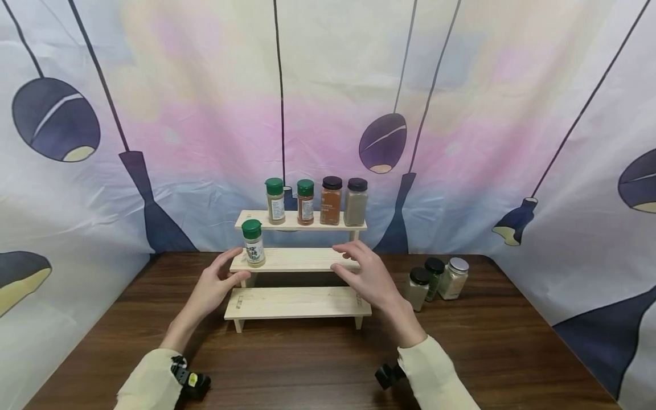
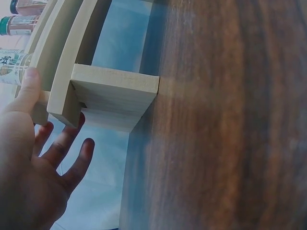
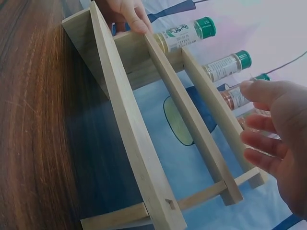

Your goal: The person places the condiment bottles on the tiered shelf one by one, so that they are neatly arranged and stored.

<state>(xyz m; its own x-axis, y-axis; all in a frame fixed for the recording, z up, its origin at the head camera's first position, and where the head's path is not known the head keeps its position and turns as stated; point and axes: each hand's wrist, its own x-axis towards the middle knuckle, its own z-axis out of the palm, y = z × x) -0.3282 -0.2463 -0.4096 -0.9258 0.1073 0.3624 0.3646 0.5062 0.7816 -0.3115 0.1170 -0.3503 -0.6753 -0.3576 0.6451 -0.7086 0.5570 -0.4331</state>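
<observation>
Hands flank the wooden rack (image 1: 297, 259) on the table (image 1: 487, 353). Left hand (image 1: 212, 287) lies relaxed at the rack's left end, thumb touching the middle step beside the green-capped jar (image 1: 253, 244) standing there. Right hand (image 1: 366, 273) hovers over the middle step's right end, fingers spread, gripping nothing. Four jars (image 1: 318, 201) line the top step.

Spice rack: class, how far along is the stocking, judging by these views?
Done: four jars fill the top shelf, and a green-capped jar stands on the middle shelf. In hand: nothing; the left hand and right hand hover open. Left: three jars wait on the table.
</observation>
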